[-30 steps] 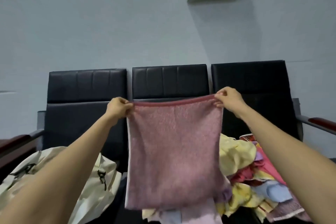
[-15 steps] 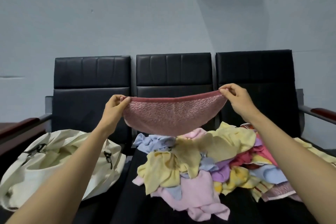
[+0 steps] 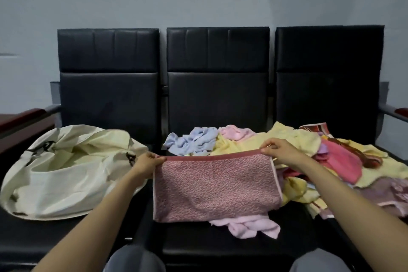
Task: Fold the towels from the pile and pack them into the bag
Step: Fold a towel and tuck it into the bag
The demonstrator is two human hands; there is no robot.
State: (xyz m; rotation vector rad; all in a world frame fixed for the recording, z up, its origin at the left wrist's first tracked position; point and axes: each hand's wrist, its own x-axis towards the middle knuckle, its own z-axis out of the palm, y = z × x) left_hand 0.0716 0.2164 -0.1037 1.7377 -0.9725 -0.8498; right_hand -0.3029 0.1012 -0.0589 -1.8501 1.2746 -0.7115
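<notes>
Two knees in grey trousers [image 3: 134, 259] sit nearest. Just past them the dusty-pink terry towel [image 3: 216, 190], a wide rectangle, drapes over the front of the middle seat, its top edge stretched taut. The left hand [image 3: 146, 162] pinches one top corner and the right hand [image 3: 279, 153] the other. Behind it sprawls the heap of crumpled yellow, blue and pink towels [image 3: 293, 139]. The cream fabric bag [image 3: 66, 172] lies open on the left seat of three black padded chairs [image 3: 217, 73].

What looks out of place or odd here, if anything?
Nothing is damaged or spilled. A light pink towel lies crumpled near the front edge of the middle seat, partly under the red-pink towel that the left hand and right hand hold. The pile behind is unfolded.
</notes>
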